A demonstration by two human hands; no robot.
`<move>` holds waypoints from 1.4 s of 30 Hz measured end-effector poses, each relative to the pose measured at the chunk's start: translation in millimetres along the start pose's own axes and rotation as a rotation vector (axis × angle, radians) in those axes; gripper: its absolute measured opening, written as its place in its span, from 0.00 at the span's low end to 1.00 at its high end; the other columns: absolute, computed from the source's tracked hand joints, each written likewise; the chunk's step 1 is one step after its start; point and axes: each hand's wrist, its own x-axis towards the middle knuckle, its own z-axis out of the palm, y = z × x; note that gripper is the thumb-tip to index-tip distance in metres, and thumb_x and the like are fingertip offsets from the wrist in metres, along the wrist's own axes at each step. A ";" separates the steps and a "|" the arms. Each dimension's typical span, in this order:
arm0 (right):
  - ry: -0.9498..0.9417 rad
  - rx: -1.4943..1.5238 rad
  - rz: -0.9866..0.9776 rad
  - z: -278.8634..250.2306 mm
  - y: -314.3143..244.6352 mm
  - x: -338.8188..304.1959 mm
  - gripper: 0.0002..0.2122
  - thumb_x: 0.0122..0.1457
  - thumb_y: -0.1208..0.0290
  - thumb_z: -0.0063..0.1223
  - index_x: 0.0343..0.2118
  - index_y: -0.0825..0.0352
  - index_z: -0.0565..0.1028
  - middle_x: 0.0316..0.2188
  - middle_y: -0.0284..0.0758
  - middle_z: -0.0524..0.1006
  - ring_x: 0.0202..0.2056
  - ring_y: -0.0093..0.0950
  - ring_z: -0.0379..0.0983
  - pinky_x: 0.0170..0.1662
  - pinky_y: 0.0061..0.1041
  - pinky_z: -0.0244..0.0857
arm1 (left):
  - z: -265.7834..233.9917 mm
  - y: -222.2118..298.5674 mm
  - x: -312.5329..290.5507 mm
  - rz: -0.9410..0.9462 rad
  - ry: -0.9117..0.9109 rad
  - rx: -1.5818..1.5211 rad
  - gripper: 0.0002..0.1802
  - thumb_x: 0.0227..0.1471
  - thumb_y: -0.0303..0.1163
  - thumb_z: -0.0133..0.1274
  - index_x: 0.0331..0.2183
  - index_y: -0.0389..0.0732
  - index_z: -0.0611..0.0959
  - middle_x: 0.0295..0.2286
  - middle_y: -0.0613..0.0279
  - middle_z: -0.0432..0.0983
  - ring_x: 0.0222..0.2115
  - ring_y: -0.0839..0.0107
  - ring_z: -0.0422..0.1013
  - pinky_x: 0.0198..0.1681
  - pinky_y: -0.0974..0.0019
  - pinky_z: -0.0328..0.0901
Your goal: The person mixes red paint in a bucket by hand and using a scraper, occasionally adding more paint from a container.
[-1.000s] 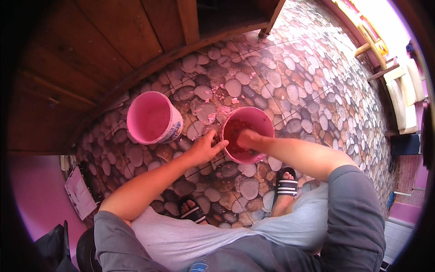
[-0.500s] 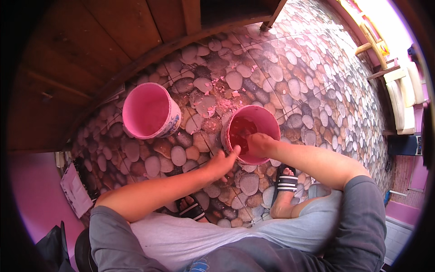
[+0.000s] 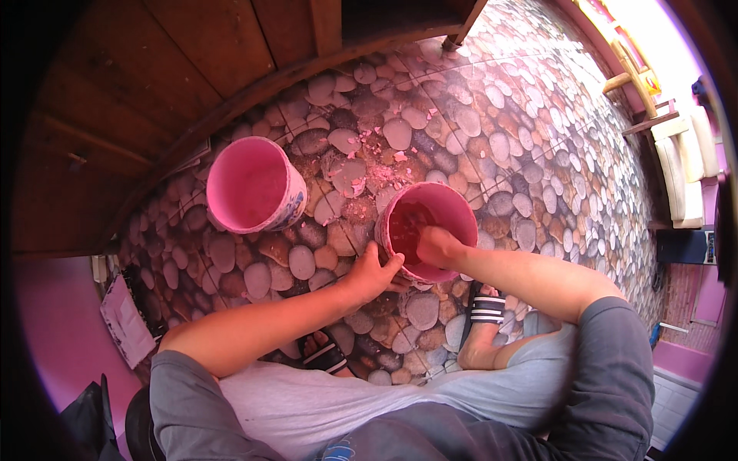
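Head view: pink-lined plastic bucket [image 3: 455, 217] with dark reddish contents [image 3: 401, 224] stands on pebble-print floor [image 3: 550, 154], just ahead of the feet. Left hand [image 3: 372, 276]: thumb and fingers spread at its near-left side, apparently touching, no firm grip. Right hand [image 3: 438, 247] inside it; fingers hidden, can't tell if holding anything. Probably bottom-heavy, stiff wall, slick if wet; hold opposite rim sides. Count: two buckets, second bucket [image 3: 247, 180] at left; two striped slides [image 3: 487, 310].

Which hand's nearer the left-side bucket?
Left. The left hand is right of that bucket and closer to the wearer, beside the other bucket's near-left edge. The right hand is farther right, reaching into that second bucket.
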 end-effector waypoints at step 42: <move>0.085 0.668 0.284 -6.6 3.2 9.8 0.17 0.57 0.74 0.42 0.49 0.70 0.74 0.45 0.46 0.78 0.45 0.37 0.77 0.45 0.34 0.71 | -21.5 -20.5 15.5 0.353 0.057 0.432 0.49 0.54 0.41 0.57 0.65 0.41 0.46 0.45 0.42 0.75 0.44 0.53 0.75 0.49 0.57 0.67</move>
